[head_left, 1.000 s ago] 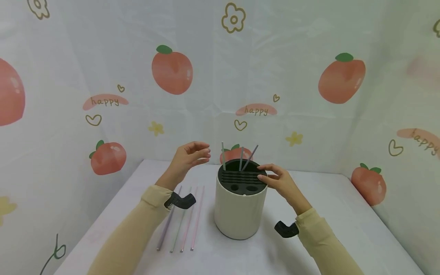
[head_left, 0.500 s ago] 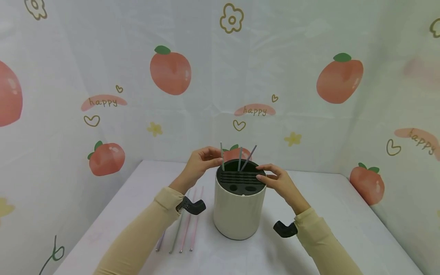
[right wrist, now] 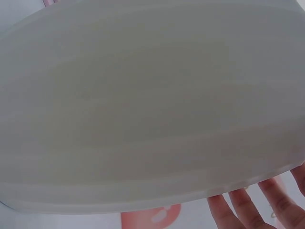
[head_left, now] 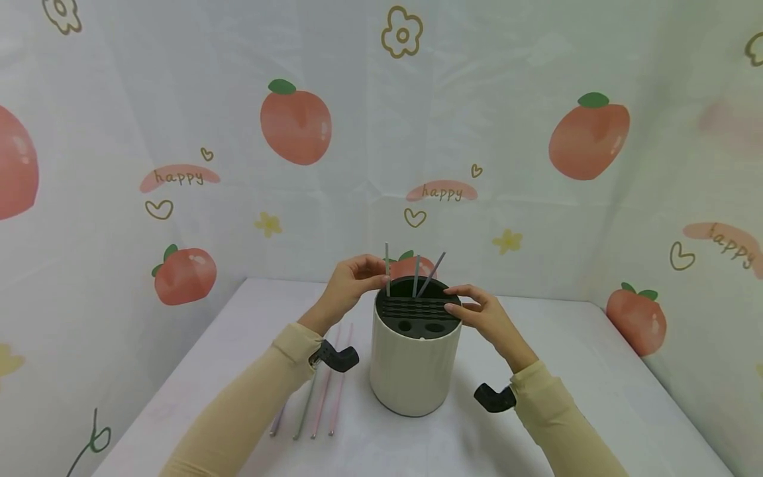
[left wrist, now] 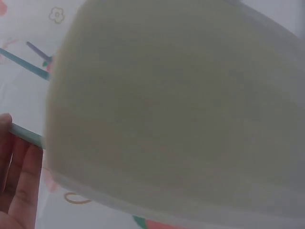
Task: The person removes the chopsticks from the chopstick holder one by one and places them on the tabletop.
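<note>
A cream cylindrical holder (head_left: 414,371) stands upright on the table, with a black slotted and holed top (head_left: 420,308). Three thin sticks rise from its wide rear opening: a pale green stick (head_left: 387,255), a blue-grey stick (head_left: 416,268) and a slanted purple stick (head_left: 434,270). My left hand (head_left: 352,285) pinches the pale green one between thumb and fingers at the left rim; the left wrist view shows this grip (left wrist: 21,181) beside the holder's wall. My right hand (head_left: 485,318) holds the right rim, thumb on the black top; its fingers (right wrist: 248,207) lie along the holder's side.
Several coloured sticks lie side by side left of the holder, among them a green stick (head_left: 305,411) and a pink stick (head_left: 336,404); my left forearm partly covers them. The white table (head_left: 536,430) meets a fruit-printed cloth backdrop (head_left: 357,165) behind and at both sides.
My left hand has moved right and down to the rim and taken hold of the pale green stick, whose top now stands slightly higher. The right hand stays on the rim.
</note>
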The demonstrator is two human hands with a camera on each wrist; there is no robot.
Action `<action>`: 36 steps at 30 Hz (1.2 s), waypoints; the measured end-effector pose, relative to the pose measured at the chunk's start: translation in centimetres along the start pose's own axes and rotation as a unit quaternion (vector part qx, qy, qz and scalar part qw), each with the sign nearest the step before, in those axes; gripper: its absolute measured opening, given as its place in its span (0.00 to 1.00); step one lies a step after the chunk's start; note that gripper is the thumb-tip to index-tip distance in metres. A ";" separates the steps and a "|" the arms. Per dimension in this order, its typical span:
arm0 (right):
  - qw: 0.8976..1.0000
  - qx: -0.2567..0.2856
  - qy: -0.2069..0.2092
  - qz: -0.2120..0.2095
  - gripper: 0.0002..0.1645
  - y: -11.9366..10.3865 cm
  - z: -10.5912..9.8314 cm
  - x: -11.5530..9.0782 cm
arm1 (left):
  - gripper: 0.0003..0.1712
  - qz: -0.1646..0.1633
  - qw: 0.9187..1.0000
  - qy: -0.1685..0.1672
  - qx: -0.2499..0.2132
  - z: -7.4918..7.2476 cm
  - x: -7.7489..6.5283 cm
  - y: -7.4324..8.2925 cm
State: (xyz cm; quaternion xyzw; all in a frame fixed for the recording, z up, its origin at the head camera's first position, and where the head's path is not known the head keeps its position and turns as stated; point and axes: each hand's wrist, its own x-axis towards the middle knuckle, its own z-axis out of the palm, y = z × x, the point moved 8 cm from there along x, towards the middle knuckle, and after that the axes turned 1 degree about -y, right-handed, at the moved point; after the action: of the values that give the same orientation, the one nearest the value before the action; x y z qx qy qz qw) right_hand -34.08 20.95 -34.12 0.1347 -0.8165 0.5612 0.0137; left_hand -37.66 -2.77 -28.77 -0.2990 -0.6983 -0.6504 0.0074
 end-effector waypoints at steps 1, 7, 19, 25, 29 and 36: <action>1.000 0.000 0.001 0.000 0.26 0.0 0.0 0.0 | 0.14 0.004 1.000 0.002 -0.003 -0.1 0.2 0.4; 1.000 -0.003 0.003 0.001 0.26 0.0 0.0 0.0 | 0.09 0.071 0.996 0.030 -0.054 -2.0 1.5 5.0; 1.000 0.004 0.001 -0.004 0.25 -0.1 -0.1 -0.1 | 0.15 0.147 0.967 0.165 -0.129 -9.9 1.8 11.6; 1.000 0.003 0.002 0.000 0.26 0.0 0.1 0.0 | 0.15 0.014 0.979 0.183 -0.092 -12.3 -0.2 4.7; 1.000 0.005 0.000 0.000 0.26 0.0 0.2 0.1 | 0.21 -0.082 0.982 0.168 -0.039 -13.1 -2.3 -0.8; 1.000 0.006 0.001 -0.002 0.25 0.1 0.1 0.1 | 0.27 -0.174 0.975 0.131 0.048 -13.3 -6.3 -8.6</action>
State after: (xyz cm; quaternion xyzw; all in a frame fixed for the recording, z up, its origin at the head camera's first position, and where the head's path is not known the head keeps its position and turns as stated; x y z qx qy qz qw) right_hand -34.15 20.91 -34.21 0.1362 -0.8129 0.5660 0.0147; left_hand -41.21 -17.30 -36.99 -0.0843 -0.7628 -0.6411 -0.0002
